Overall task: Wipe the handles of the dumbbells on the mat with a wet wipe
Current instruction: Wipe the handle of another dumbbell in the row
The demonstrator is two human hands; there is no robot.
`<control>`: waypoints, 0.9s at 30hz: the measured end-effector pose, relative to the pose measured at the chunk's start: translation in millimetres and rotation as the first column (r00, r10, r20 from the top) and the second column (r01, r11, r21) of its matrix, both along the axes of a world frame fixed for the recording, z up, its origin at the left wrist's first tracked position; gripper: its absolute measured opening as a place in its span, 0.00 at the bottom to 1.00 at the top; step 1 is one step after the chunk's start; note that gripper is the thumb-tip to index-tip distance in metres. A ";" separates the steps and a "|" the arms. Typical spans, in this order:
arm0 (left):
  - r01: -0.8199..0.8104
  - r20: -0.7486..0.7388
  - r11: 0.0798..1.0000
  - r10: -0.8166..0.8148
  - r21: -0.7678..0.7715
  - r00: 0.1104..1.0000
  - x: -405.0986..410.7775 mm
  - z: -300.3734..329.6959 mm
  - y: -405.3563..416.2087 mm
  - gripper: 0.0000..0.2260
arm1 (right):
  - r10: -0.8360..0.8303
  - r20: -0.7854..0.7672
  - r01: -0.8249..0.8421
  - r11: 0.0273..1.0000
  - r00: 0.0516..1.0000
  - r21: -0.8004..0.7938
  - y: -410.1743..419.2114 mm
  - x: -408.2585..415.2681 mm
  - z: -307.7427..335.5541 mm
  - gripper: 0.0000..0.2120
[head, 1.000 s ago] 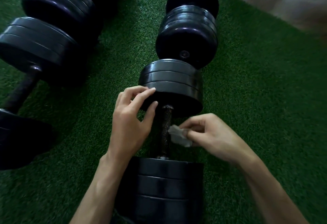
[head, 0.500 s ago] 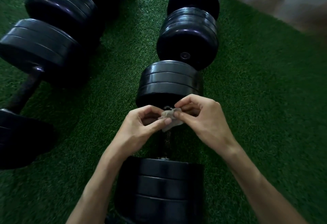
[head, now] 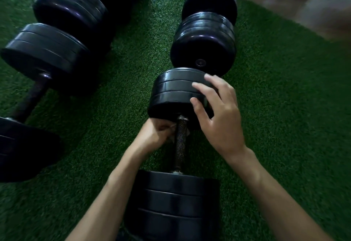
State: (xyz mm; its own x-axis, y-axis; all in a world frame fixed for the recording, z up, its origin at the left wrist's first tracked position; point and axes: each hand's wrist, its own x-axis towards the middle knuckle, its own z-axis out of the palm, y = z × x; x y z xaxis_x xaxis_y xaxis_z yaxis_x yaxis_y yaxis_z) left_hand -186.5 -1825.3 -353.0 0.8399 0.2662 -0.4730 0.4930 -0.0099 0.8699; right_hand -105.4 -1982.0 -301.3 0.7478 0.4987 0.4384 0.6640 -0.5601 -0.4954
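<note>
so the left hand (head: 154, 135) is pinching the wipe (head: 171, 139) against the top of the near handle (head: 180, 143), while the right hand (head: 218, 115), fingers spread, is steadying the plates (head: 174, 92). the other handle (head: 31, 100) on the mat (head: 284, 107) is probably waiting untouched.

1. Near dumbbell (head: 178, 145) lies on the mat (head: 284, 107), centre.
2. A second dumbbell (head: 207, 37) lies just behind it.
3. Another dumbbell (head: 34, 96) lies left, one more (head: 76, 14) behind that.
4. Floor (head: 296, 3) lies far right.
</note>
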 end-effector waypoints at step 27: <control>-0.039 -0.049 0.978 0.030 -0.204 0.998 -13.8 -2.9 6.7 0.09 | 0.121 -0.393 -0.081 0.990 0.912 0.116 1.0 7.1 -4.4 0.21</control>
State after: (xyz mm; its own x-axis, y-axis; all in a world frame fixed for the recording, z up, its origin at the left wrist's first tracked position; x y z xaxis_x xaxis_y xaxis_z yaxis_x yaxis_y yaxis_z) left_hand -200.4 -1818.5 -355.9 0.8082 0.1882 -0.5580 0.5293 0.1834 0.8284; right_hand -98.2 -1981.0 -305.6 0.8177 0.5517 0.1642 0.4513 -0.4375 -0.7777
